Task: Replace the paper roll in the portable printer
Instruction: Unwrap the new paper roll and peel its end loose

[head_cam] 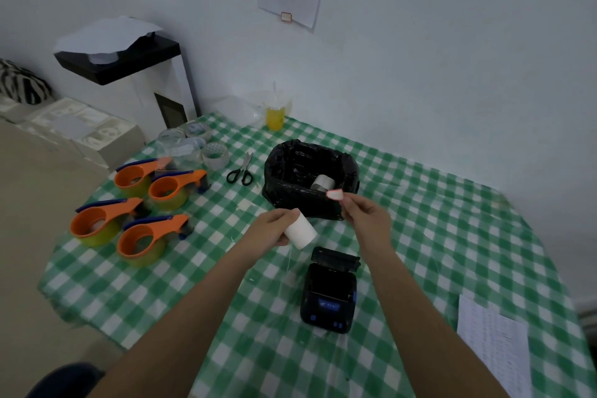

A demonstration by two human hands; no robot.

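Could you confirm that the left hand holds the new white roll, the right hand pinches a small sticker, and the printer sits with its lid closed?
Not quite: the head view shows the printer with its lid open, its paper bay exposed. The rest stands: the left hand holds the white roll, and the right hand pinches a small sticker.

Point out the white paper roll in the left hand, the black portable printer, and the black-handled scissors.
White paper roll (pixel 302 233), head view, its side.
Black portable printer (pixel 328 304), head view, its front body.
Black-handled scissors (pixel 240 175), head view, its handles.
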